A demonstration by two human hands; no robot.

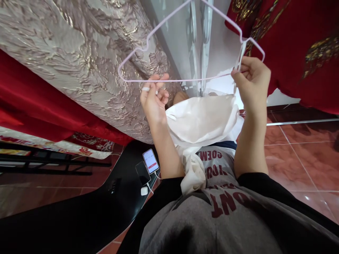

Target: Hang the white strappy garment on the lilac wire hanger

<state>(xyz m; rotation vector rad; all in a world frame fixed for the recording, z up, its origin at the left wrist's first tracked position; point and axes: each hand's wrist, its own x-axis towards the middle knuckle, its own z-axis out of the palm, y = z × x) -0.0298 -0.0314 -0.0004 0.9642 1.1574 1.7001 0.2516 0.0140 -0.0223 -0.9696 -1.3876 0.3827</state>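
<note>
A pale pink clothes hanger (173, 80) is held up in front of me, its top cut off by the frame edge. Below it hangs a white garment (201, 114) with thin straps. One strap (241, 53) runs over the hanger's right shoulder notch, and my right hand (253, 79) pinches it beside the lower bar. My left hand (155, 98) is curled at the bar's left part, a short white strap (145, 89) across its fingers. How that strap joins the garment is hidden behind the hand. A bunched part of the white cloth (194, 173) lies against my shirt.
A textured beige-pink fabric (87, 60) hangs at left, with red cloth (60, 106) below it. More red fabric (288, 53) with gold decoration hangs at right. On a black surface (79, 208) lie two phones, a lit one (150, 160) and a dark one (143, 173), near a small white case (144, 191).
</note>
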